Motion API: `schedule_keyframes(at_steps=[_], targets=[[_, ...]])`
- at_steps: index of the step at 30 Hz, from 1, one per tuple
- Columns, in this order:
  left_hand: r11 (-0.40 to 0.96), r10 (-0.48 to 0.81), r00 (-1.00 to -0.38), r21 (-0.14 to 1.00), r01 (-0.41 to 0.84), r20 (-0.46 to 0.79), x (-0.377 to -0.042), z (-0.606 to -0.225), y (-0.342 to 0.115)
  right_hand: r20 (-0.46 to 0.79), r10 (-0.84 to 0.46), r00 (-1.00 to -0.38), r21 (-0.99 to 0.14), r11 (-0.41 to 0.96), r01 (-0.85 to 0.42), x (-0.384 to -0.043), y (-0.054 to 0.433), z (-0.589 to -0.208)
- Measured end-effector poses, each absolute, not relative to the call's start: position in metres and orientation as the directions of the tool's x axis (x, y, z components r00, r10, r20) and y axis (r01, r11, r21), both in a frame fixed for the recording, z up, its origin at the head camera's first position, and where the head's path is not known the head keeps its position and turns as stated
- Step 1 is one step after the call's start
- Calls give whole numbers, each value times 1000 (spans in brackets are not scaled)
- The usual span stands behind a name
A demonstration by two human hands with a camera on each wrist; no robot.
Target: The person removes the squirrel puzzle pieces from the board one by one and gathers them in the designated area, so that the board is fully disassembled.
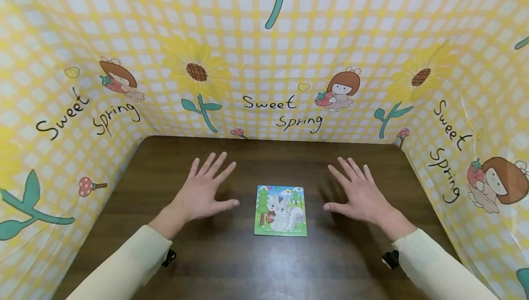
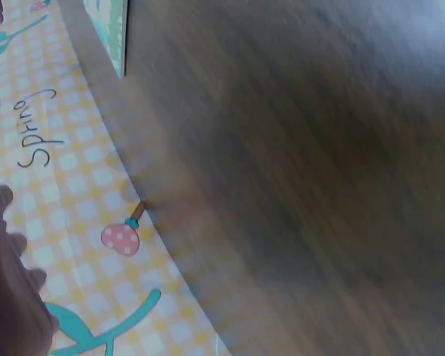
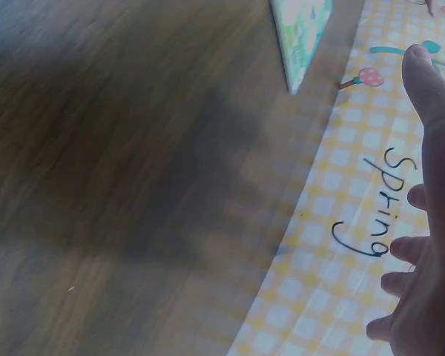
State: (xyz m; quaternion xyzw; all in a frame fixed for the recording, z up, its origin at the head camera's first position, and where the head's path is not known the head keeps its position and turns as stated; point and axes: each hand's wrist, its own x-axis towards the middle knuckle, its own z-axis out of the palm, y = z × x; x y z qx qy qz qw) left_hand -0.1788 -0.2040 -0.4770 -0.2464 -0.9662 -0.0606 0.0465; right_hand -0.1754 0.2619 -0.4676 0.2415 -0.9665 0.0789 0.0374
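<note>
A square jigsaw puzzle [image 1: 280, 211] lies flat on the dark wooden table [image 1: 281, 268]; its picture has a pale grey squirrel, green trees and a blue sky. To its left my left hand [image 1: 202, 194] is held over the table, palm down, fingers spread and holding nothing. My right hand [image 1: 361, 197] mirrors it on the other side, its fingers also spread and bare. Both thumbs point in toward the puzzle, apart from it. A corner of the puzzle [image 2: 113, 33] shows at the top of the left wrist view, and another edge of the puzzle [image 3: 300, 41] in the right wrist view.
Yellow-and-white checked cloth [image 1: 264, 61] with sunflowers, cartoon girls and lettering stands as a wall behind the table and along both sides. Dark straps [image 1: 390, 259] show at both sleeve cuffs. The hands cast shadows on the wood.
</note>
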Motion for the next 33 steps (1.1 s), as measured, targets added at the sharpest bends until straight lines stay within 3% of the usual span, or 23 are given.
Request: schedule_keyframes(at_steps=[6,13,24,33], targets=[[767,601,-787,177,617,142,-174,-480,-181,169,-525,-834,-228,803,-551,-179,246,-458],[678,707,-706,246,693,39,-162,-506,-151,97,-520,-849,-384,767,-514,-184,217,-462],[669,736,-673,228,707,-72,-153,-534,-126,33,-541,-840,-477,730,-489,-197,184,-499],[670,739,-668,209,713,-89,-154,-540,-123,19,-535,-845,-508,723,-469,-207,175,-519]])
